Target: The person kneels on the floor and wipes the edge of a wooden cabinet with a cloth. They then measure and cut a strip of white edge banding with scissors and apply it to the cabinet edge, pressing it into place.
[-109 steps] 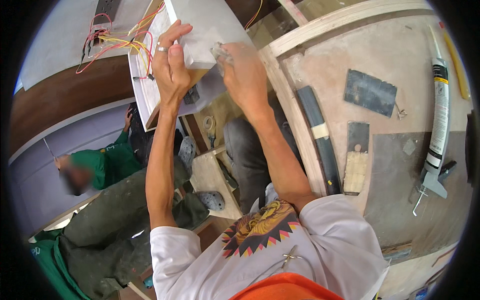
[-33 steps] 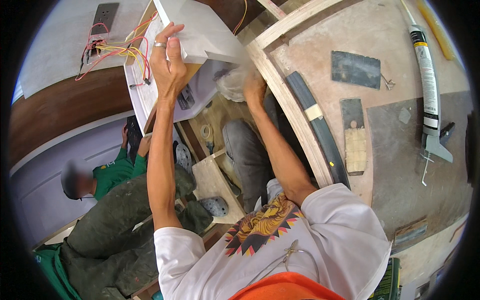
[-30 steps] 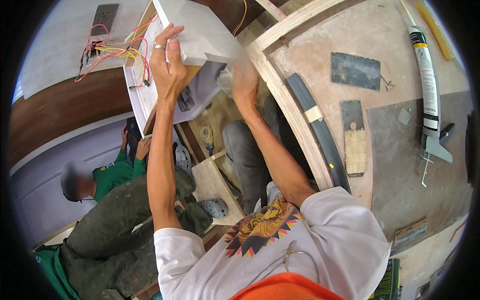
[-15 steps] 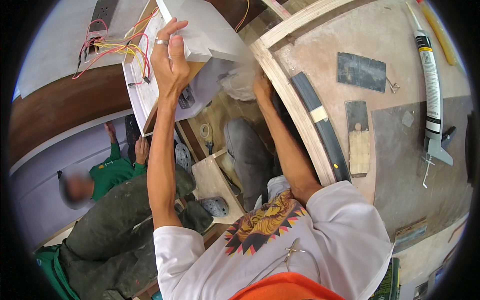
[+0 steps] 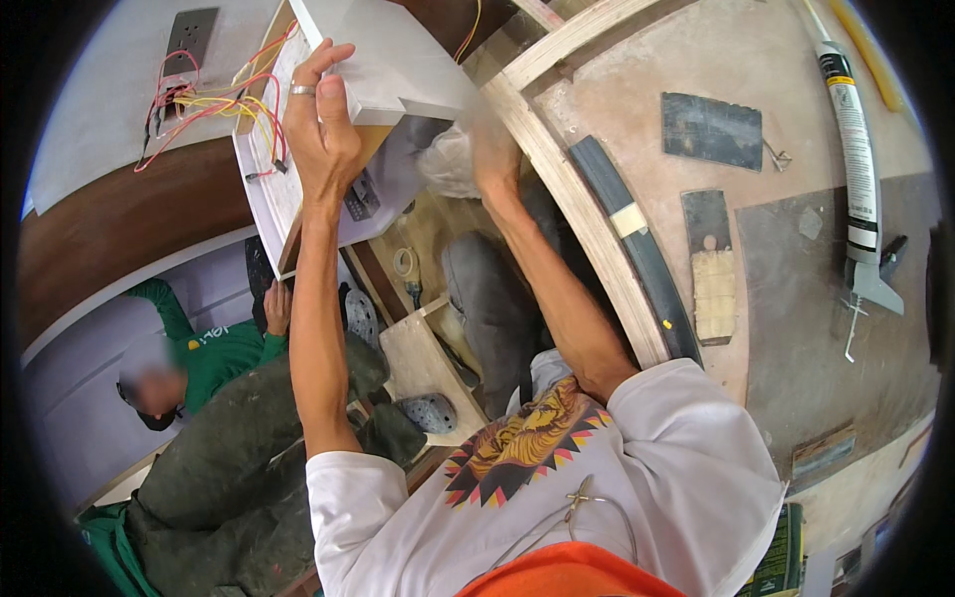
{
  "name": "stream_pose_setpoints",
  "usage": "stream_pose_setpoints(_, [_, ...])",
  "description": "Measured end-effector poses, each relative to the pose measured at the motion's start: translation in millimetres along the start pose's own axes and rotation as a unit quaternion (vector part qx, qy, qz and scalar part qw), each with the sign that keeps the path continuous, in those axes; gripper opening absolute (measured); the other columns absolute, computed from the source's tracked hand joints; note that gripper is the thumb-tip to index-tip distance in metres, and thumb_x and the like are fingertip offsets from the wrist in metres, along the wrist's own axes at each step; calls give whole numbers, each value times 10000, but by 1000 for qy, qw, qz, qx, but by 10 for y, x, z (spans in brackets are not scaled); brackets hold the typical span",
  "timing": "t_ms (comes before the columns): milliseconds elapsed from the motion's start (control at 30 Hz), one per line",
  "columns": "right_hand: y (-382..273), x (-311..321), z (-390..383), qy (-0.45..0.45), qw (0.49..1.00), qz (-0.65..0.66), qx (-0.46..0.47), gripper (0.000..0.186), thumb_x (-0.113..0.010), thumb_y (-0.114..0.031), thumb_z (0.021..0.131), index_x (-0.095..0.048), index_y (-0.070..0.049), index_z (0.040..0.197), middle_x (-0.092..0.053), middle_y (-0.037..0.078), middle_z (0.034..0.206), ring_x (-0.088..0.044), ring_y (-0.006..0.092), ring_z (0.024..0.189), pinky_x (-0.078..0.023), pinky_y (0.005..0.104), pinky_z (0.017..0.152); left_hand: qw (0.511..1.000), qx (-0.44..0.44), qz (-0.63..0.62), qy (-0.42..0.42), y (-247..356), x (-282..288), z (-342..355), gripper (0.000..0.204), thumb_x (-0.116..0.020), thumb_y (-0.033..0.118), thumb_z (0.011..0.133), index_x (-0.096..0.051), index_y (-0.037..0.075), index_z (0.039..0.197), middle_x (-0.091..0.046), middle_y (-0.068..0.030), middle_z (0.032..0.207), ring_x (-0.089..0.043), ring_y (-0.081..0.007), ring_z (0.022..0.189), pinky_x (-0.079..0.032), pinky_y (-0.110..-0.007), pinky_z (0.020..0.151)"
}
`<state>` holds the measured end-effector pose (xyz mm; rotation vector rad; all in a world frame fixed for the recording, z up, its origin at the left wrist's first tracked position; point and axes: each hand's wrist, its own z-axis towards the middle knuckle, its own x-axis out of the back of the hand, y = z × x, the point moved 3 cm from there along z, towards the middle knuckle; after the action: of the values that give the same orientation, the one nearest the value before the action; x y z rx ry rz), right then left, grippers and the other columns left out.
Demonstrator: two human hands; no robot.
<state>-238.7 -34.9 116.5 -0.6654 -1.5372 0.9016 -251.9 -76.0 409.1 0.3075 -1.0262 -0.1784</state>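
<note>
A wide wooden table (image 5: pixel 796 328) with a curved pale rim fills the right side; a caulking gun (image 5: pixel 860 169) lies on it near the far edge. At top centre a white box-shaped panel (image 5: pixel 398 60) is held up against the wall. The left hand (image 5: pixel 323 124), wearing a ring, presses flat against the panel's lower edge with fingers together, as it did 1 second ago. The right hand (image 5: pixel 492 139) is blurred just beside the table rim and a crumpled whitish cloth (image 5: pixel 448 164); whether it grips the cloth cannot be told. It sits lower than 3.6 seconds ago, when it touched the panel. Red and yellow wires (image 5: pixel 214 99) hang left of the panel.
</note>
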Motion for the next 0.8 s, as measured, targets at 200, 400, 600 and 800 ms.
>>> stream_pose_setpoints(200, [50, 267, -72, -141, 866, 454, -152, 488, -482, -318, 1076, -522, -1, 1446, -522, 190, 1491, -482, 313, 1375, -366, 398, 1150, 1000, 26, -2, 7, -36, 62, -78, 434, -430, 338, 1068, -677, 1, 1186, -655, -255, 1290, -578, -382, 1297, -411, -435, 1099])
stream_pose_setpoints(400, [-61, 321, -64, -103, 852, 504, -99, 469, -533, -286, 1059, -545, 6, 1425, -562, 169, 1458, -519, 283, 1343, -391, 382, 1125, 1000, 16, 18, -8, 7, 66, -48, 424, -438, 338, 1070, -674, 7, 1192, -664, -237, 1273, -578, -377, 1297, -413, -432, 1097])
stream_pose_setpoints(600, [-111, 366, -21, -78, 931, 343, -92, 440, -540, -260, 1053, -567, 7, 1401, -595, 154, 1427, -548, 282, 1309, -405, 387, 1107, 999, 34, 15, 5, -31, 74, -115, 438, -438, 367, 1070, -678, 24, 1199, -648, -259, 1304, -579, -372, 1299, -417, -423, 1093])
stream_pose_setpoints(800, [-26, 172, -24, -63, 933, 340, -97, 401, -546, -221, 1041, -586, 19, 1360, -616, 164, 1372, -572, 292, 1257, -431, 393, 1069, 1000, 18, 22, -4, -33, 63, -59, 425, -454, 351, 1055, -686, 18, 1180, -646, -260, 1312, -597, -379, 1261, -427, -436, 1080])
